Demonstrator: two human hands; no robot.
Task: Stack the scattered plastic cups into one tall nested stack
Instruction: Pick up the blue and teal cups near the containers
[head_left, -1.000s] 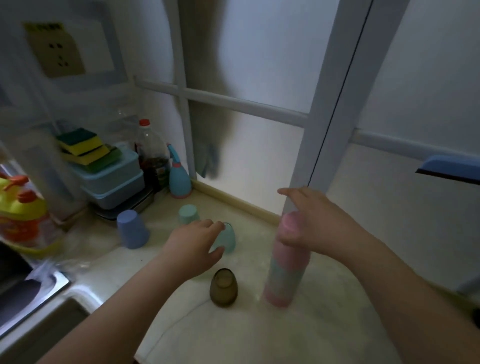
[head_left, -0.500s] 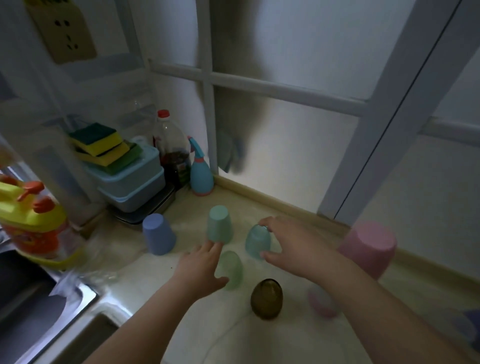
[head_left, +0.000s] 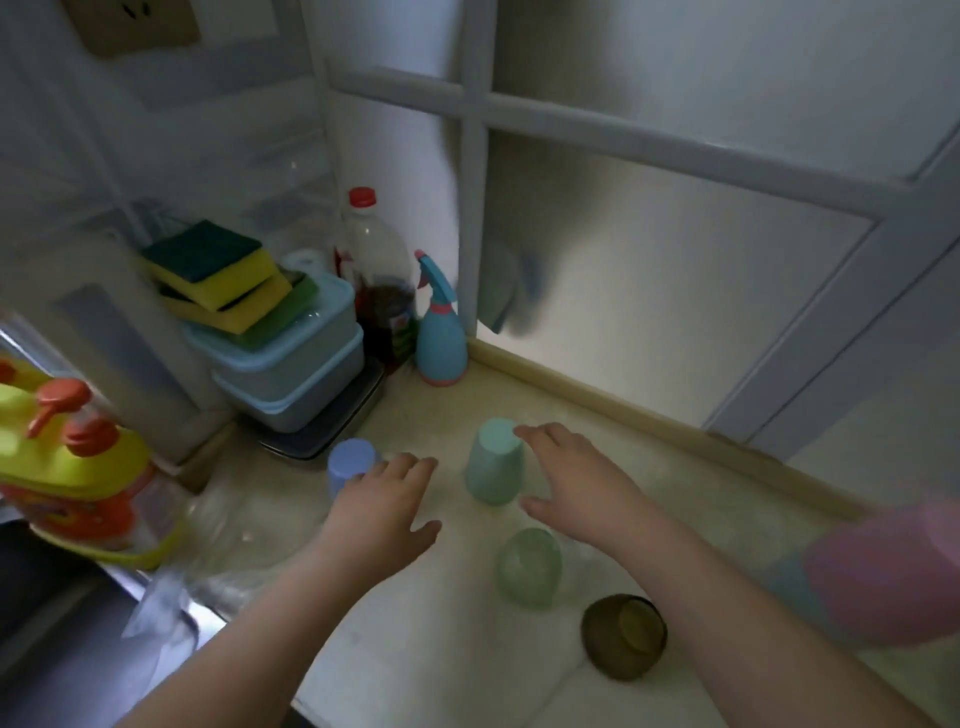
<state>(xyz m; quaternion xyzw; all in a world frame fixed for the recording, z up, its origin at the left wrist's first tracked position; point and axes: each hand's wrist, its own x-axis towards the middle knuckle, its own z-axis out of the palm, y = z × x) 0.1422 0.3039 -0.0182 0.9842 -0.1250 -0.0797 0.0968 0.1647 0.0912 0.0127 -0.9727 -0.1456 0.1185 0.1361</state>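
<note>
Right hand: spread open, empty, just right of the upturned teal plastic cup, nearest it.
Left hand: open, empty, fingertips at the upturned lilac plastic cup.
Cup axes: both upright, mouths down.
Others: 1 pale green translucent cup and 1 brown translucent cup, tipped, empty.
Stack: pink-topped nested stack, far right, blurred.

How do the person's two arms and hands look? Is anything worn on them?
Both forearms are bare up to the picture's lower edge: no sleeves, watch or bracelet visible. The left hand and the right hand wear no gloves, and no rings can be made out. The picture is slightly blurred, so small details cannot be told.
</note>
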